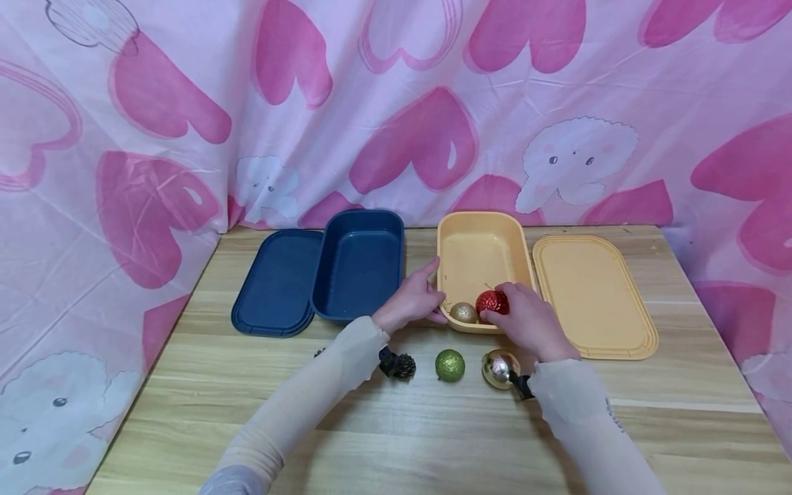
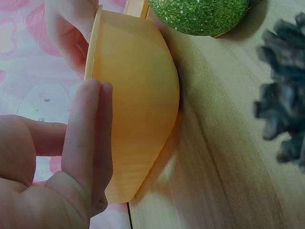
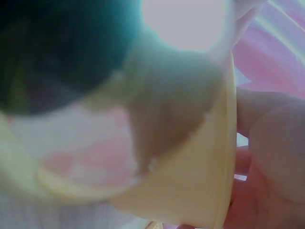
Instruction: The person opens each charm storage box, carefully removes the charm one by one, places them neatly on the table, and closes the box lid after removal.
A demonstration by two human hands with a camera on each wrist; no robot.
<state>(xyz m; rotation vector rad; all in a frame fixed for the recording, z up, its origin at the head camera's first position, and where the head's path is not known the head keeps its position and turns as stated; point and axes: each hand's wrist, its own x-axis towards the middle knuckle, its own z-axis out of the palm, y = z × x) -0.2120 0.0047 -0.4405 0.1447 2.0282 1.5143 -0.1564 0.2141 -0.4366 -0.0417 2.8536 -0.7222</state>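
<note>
My right hand (image 1: pixel 532 322) grips a red Christmas ball (image 1: pixel 491 302) inside the near right part of the yellow box (image 1: pixel 441 240). Beside that ball, a gold glitter ball (image 1: pixel 463 313) rests in the near left corner. At the box's left side is my left hand (image 1: pixel 416 297), its straight fingers (image 2: pixel 81 129) against the outer wall in the left wrist view. A shiny gold ball (image 1: pixel 498 367) lies below my right wrist and fills much of the right wrist view, blurred. In that view the palm (image 3: pixel 281 143) shows past the rim, while the red ball is hidden.
A green glitter ball (image 1: pixel 449 365) and a dark pine cone (image 1: pixel 405 367) lie in front of the box. Left of it stands a navy box (image 1: pixel 359 275) beside its navy lid (image 1: pixel 272 285). A yellow lid (image 1: pixel 597 295) lies at right. Behind hangs a pink heart-print curtain (image 1: pixel 346 172).
</note>
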